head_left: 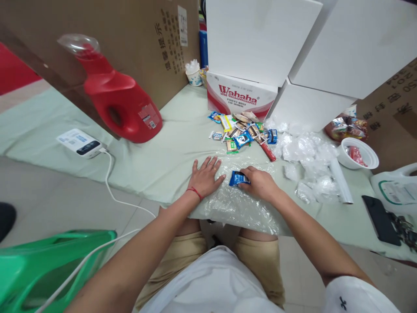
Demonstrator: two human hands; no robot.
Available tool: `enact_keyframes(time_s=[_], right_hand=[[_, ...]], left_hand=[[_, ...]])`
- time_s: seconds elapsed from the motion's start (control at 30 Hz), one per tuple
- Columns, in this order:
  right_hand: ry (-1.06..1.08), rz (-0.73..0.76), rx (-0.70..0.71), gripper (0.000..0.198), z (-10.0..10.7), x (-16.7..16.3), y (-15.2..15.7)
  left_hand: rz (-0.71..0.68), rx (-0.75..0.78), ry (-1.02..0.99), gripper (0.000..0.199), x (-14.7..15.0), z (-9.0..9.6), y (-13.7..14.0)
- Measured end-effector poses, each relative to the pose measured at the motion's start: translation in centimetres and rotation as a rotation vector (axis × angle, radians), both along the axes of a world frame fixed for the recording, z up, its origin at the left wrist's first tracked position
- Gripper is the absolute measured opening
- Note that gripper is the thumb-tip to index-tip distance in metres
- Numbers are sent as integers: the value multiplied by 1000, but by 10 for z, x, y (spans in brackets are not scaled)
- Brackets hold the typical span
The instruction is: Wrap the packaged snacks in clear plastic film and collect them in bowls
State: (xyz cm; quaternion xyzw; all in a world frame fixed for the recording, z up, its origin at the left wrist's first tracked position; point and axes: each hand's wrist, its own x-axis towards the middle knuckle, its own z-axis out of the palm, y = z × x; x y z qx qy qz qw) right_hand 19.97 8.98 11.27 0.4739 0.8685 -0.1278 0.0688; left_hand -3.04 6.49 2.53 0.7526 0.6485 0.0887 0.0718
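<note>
Spread on the table's front edge is a sheet of clear plastic film (257,213). My left hand (205,177) lies flat at the film's left side, fingers apart, holding nothing. To its right, my right hand (259,183) grips a small blue snack packet (236,178) by its right end, low over the film. Just beyond both hands is a loose pile of wrapped snacks (243,129), with blue, yellow, green and red wrappers. Several crumpled clear plastic bundles (302,150) lie right of the pile, with a roll of film (340,180) beside them.
A red jug (122,102) and a white device (80,142) with a cable stand left. A Wahaha carton (239,96) and white boxes (260,39) rise behind. Rightward are a white bowl (357,153), a phone (381,219) and a white jug (395,187). A green stool (48,269) is lower left.
</note>
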Motion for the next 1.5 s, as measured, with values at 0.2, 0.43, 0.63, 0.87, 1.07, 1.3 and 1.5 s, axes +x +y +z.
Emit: enact_keyframes(time_s=[0.2, 0.43, 0.63, 0.87, 1.07, 1.3, 1.5], right_hand=[[-63, 0, -13, 45, -3, -7, -1], [198, -132, -6, 46, 11, 7, 36], [392, -97, 80, 38, 14, 13, -17], [528, -46, 21, 34, -41, 51, -131], [575, -195, 312, 25, -55, 43, -134], [178, -243, 366, 57, -57, -19, -82], [166, -151, 324, 43, -51, -2, -76]], left_hand=[[4, 2, 0, 67, 0, -1, 0], [6, 13, -16, 67, -1, -2, 0], [-4, 5, -34, 65, -3, -1, 0], [57, 96, -26, 69, 2, 9, -5], [-6, 209, -66, 53, 31, 21, -7], [39, 363, -164, 33, 32, 20, -33], [-226, 266, -202, 41, -5, 1, -96]])
